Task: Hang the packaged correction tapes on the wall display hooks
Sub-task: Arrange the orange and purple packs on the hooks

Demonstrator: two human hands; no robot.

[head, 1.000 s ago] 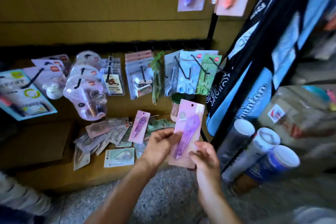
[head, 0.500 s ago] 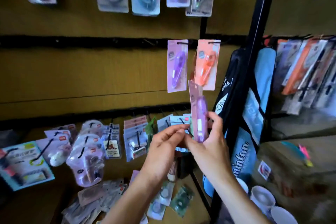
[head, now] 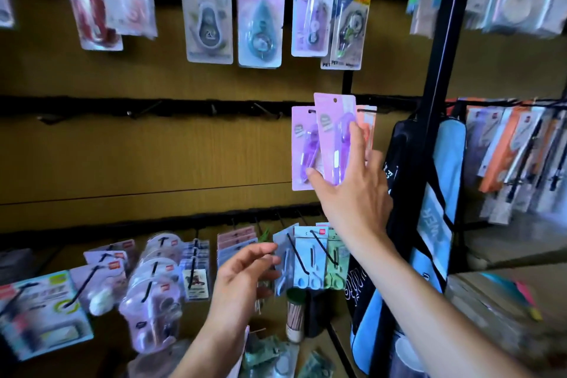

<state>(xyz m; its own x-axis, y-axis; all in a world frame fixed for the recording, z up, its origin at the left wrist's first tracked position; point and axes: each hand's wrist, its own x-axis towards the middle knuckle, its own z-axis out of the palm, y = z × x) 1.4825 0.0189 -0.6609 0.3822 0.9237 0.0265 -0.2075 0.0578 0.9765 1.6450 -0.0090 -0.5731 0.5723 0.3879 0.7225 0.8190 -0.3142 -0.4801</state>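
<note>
The right hand [head: 349, 193] is raised with its forearm stretched up toward the middle row of the wall display, thumb under the lower edge and fingers spread along the right side of a purple packaged correction tape [head: 333, 132], pinching it upright. The pack overlaps a matching purple pack [head: 302, 147] already hanging on its hook, with an orange pack [head: 368, 123] just behind the fingers. The left hand [head: 242, 279] hovers lower, well apart from the right, fingers loosely curled and holding nothing, in front of the scissor packs [head: 310, 258] on the bottom row.
</note>
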